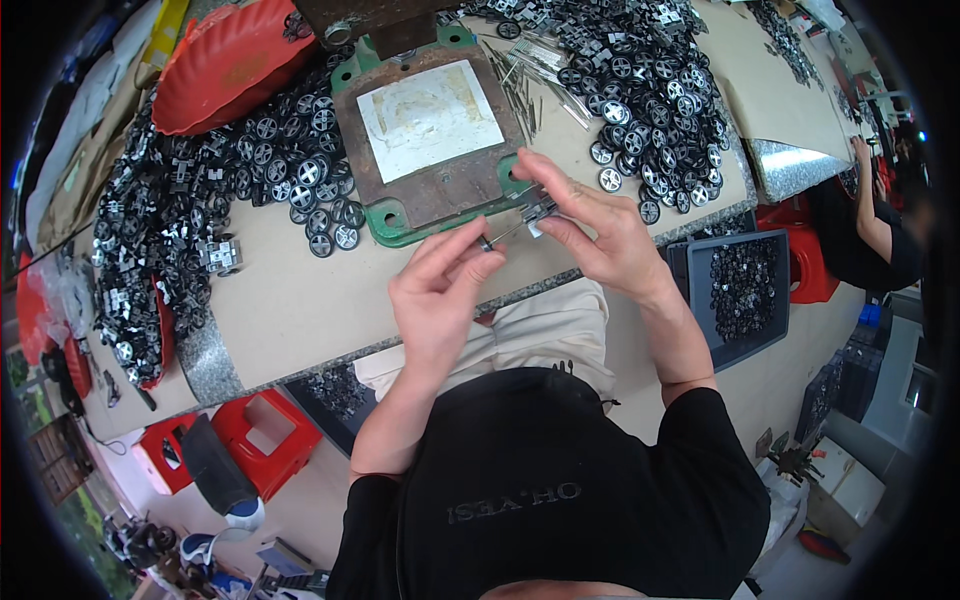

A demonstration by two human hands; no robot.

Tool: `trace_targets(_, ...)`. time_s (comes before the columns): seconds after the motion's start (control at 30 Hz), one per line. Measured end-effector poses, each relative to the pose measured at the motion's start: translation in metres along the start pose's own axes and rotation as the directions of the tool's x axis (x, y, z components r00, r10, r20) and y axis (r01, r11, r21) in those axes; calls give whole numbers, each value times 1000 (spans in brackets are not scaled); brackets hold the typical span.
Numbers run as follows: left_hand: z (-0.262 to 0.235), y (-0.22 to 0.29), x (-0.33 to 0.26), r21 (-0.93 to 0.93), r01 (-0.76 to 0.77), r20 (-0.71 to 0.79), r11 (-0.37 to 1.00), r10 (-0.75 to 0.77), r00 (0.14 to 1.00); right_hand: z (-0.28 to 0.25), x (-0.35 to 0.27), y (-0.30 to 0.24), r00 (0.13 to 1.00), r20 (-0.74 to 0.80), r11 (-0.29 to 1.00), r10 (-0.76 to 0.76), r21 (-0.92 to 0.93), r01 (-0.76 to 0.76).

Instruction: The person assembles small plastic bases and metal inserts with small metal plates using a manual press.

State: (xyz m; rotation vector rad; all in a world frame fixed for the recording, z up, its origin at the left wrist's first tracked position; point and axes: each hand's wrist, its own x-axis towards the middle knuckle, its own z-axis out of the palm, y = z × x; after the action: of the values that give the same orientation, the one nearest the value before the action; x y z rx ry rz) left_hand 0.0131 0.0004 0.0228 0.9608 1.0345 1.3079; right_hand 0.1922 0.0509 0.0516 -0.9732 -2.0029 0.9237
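Note:
My left hand [440, 285] is closed, its fingertips pinching a thin metal axle [508, 233] with a small dark piece at the end by the fingers. The axle slants up to a small grey-and-black plastic part [537, 210], which my right hand [600, 225] grips between thumb and fingers. Whether the axle runs into that part is too small to tell. Both hands are over the near edge of a green machine base [400, 238] with a white pad [430, 120] on its top. Loose metal axles [530, 75] lie beyond my right hand.
Black wheels with silver hubs [650, 115] are heaped at the right. More wheels and grey-black parts [190, 190] cover the left side, near a red scalloped tray [225, 70]. A grey bin [695, 325] of parts stands right, below the table edge. Another person [865, 225] sits far right.

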Motion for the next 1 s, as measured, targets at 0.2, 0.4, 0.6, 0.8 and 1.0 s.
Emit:
trace_targets(0.2, 1, -2, 3, -58, 39, -8, 998, -39, 999, 0, -1, -3, 1000, 3, 1000, 11, -17, -11)
trace_targets(0.4, 4, -7, 2, -42, 2, 6, 999, -2, 1000, 8, -1, -6, 1000, -3, 997, -16, -69, 16)
trace_targets(0.6, -1, -15, 8, -384, 297, 99, 875, -281, 955, 14, -5, -7, 996, 20, 996, -86, -4, 86)
trace_targets(0.8, 1, -14, 10, -378, 210, 98, 902, -187, 978, 15, -3, -12, 961, -219, 899, 170, 433, -61)
trace_targets(1.0, 8, -10, 9, -393, 226, 144, 891, -183, 973, 8, -13, 0, 932, -37, 887, 360, 325, -329)
